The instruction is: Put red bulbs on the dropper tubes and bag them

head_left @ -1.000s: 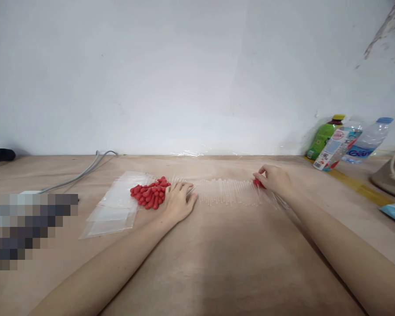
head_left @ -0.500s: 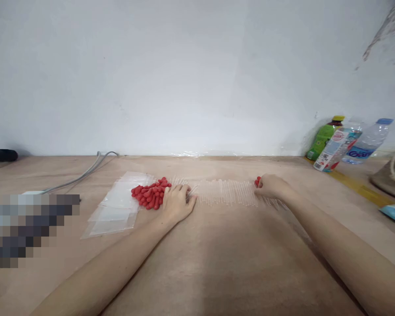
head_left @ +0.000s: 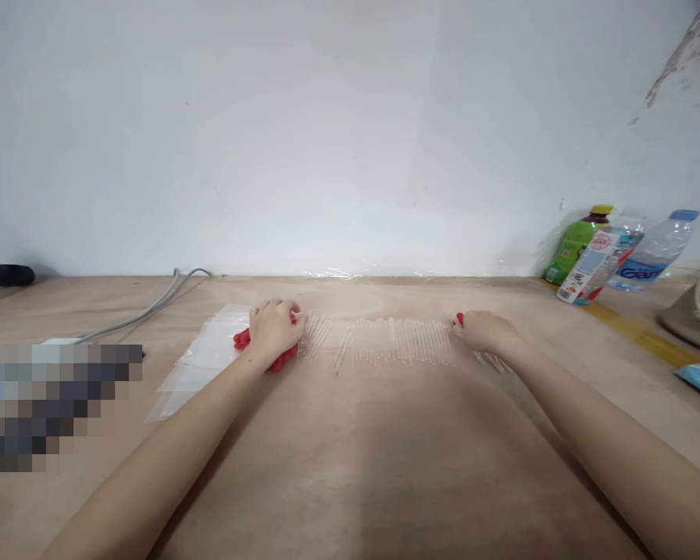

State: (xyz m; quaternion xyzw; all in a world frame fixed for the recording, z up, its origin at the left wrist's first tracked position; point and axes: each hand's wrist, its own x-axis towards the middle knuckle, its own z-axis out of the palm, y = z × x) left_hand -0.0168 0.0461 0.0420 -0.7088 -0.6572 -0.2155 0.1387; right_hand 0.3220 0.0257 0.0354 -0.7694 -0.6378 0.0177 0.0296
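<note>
From your head camera, you look down on a wooden tabletop (head_left: pixel 408 451) set against a pale wall (head_left: pixel 327 140), with both your bare forearms reaching forward. Your left hand (head_left: pixel 277 327) lies over a pile of red drop-shaped pieces (head_left: pixel 281 362), left of centre; its fingers are bent and red shows beside the thumb, but you cannot tell whether it grips a piece. Just right of it, thin clear sticks (head_left: pixel 402 342) lie side by side in a long row, a few of them slanted. At the row's right end your right hand (head_left: pixel 481 330) is curled, with a bit of red (head_left: pixel 460 319) at its fingertips; whether it is grasping that is hidden. More clear sticks poke out below this hand. Left of the pile, overlapping clear plastic bags (head_left: pixel 207 350) lie flat, and a grey cable (head_left: pixel 157 306) curves behind them. At far right, a green bottle (head_left: pixel 572 250), a bottle with a printed label (head_left: pixel 595 268) and a blue-capped clear bottle (head_left: pixel 647 253) lean near the wall.
</note>
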